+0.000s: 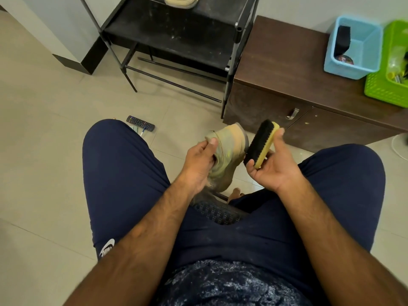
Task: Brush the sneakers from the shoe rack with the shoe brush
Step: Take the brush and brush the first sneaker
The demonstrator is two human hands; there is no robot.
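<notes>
sneaker (229,151): tan-olive, our left hand (198,160) fingers curled round it | shoe brush (261,143): black bristles, yellow back, our right hand (273,166) fingers pinching it | shorts logo (107,248): white, unreadable

Tan sneaker (229,151): worn, tilted steeply, gripped in the left hand (198,164) above the floor. Shoe brush (260,143): yellow back, black bristles facing the sneaker, just beside it, contact not determinable; held by the right hand (271,166). Shoe rack (176,29): black, dusty shelves. Second sneaker (181,1) on a shelf, partly cut off by the frame edge.
</notes>
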